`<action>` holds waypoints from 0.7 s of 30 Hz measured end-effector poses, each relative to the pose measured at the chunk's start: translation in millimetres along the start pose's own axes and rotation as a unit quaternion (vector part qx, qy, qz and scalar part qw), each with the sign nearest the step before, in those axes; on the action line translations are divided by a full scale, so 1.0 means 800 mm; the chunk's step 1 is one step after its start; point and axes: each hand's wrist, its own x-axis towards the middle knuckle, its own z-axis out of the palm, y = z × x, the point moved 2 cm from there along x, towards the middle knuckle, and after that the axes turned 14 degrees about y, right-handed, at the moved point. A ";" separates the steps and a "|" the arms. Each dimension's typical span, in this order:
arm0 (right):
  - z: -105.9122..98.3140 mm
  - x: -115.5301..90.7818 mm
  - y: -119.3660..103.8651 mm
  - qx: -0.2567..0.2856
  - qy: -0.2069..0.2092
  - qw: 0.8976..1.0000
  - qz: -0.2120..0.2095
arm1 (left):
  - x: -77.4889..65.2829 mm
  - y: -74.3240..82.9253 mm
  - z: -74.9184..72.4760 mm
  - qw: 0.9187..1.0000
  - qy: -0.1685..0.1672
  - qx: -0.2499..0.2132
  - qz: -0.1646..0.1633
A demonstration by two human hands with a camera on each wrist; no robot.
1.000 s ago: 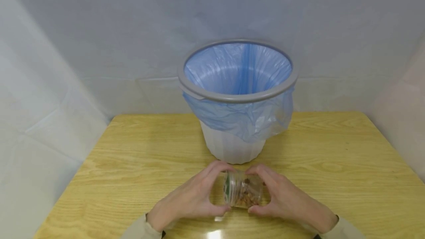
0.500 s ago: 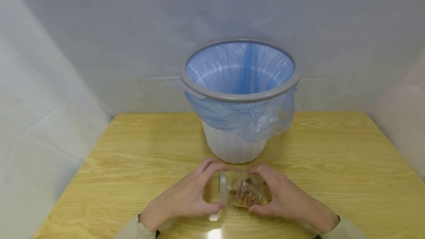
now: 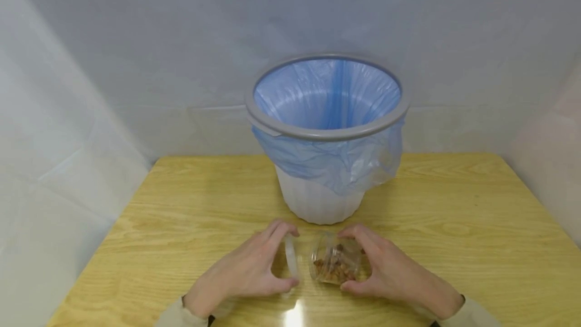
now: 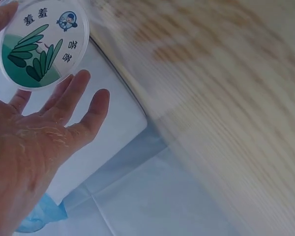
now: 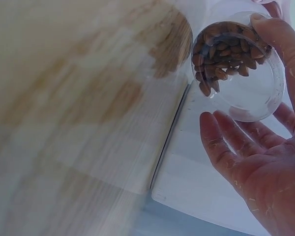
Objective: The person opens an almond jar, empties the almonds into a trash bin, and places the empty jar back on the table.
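Note:
My left hand (image 3: pixel 247 266) pinches a round lid (image 3: pixel 291 256) by its edge, thumb on the near side and fingers on the far side. In the left wrist view the lid (image 4: pixel 42 46) shows a white and green label with leaves and printed characters. My right hand (image 3: pixel 390 269) grips a clear jar (image 3: pixel 335 261) lying on its side, its mouth toward the lid. Brown almonds (image 5: pixel 226 49) lie along the jar's lower wall. A small gap separates lid and jar, both just above or on the table; which, I cannot tell.
A white bin (image 3: pixel 320 201) with a grey rim (image 3: pixel 327 134) and a blue bag liner (image 3: pixel 327 160) stands just behind the hands. The wooden table (image 3: pixel 195 201) ends at pale sheeting (image 3: pixel 181 39) at the back and sides.
The lid has come off the jar's mouth. My left hand has moved left with it, and the gap has widened. The right hand and the jar have stayed nearly in place.

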 end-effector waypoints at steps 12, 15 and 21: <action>-0.008 0.000 0.001 -0.020 -0.041 0.997 0.061 | -0.007 -0.013 -0.008 0.999 0.010 0.036 0.007; -0.009 0.000 0.003 -0.025 -0.046 0.997 0.055 | -0.008 -0.014 -0.008 0.999 0.008 0.049 0.009; -0.008 -0.002 0.006 -0.038 -0.038 0.998 0.038 | -0.008 -0.016 -0.005 0.997 -0.003 0.076 0.013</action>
